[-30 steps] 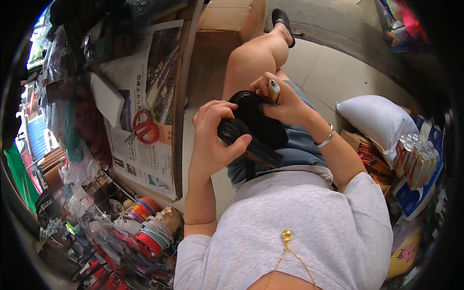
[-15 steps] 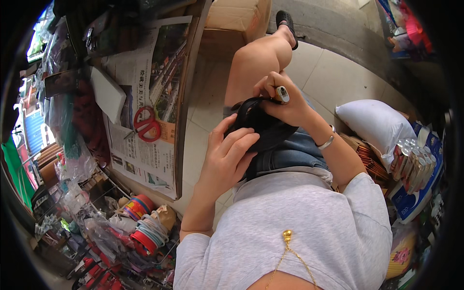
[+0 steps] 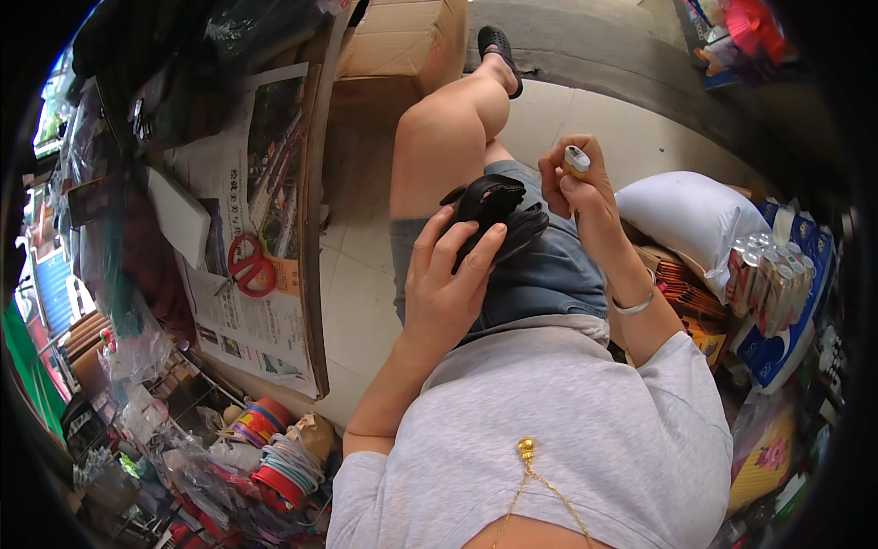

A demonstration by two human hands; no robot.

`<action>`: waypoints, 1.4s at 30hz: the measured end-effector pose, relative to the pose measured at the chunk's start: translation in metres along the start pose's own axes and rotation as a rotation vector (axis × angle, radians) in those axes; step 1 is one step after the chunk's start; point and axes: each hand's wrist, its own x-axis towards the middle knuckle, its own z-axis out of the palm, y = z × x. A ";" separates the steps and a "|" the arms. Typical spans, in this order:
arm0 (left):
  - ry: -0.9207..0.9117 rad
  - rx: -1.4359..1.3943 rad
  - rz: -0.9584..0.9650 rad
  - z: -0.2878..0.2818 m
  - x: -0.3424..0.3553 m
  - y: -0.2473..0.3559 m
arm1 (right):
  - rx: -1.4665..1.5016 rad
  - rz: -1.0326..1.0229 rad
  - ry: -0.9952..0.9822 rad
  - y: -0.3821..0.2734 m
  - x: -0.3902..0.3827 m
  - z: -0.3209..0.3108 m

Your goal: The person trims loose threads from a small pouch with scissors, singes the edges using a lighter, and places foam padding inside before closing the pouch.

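Observation:
My left hand (image 3: pixel 448 274) is wrapped round a black, shiny, leather-like item (image 3: pixel 498 210) with folded parts and an opening at its top. It is held over my lap, and I cannot tell its exact kind. Off to its right, apart from it, my right hand (image 3: pixel 585 188) is closed round what looks like a lighter (image 3: pixel 576 160), with a pale end showing above the fist. My denim shorts (image 3: pixel 540 274) lie beneath both hands.
Left, a newspaper-covered table (image 3: pixel 274 339) holds red-handled scissors (image 3: pixel 251 265) and a white box (image 3: pixel 179 218). A cardboard box (image 3: pixel 402 41) stands ahead. At right are a stuffed white sack (image 3: pixel 690 220) and wrapped packages (image 3: pixel 773 279). Ribbon rolls (image 3: pixel 283 471) crowd the lower left.
My right hand has come away from the black item and moved right, still holding the lighter. My left hand keeps hold of the item, now tilted more upright. The view has shifted slightly.

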 end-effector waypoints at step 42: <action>-0.770 -1.345 -0.455 0.051 0.054 -0.074 | -0.094 -0.143 -0.178 0.038 -0.020 0.007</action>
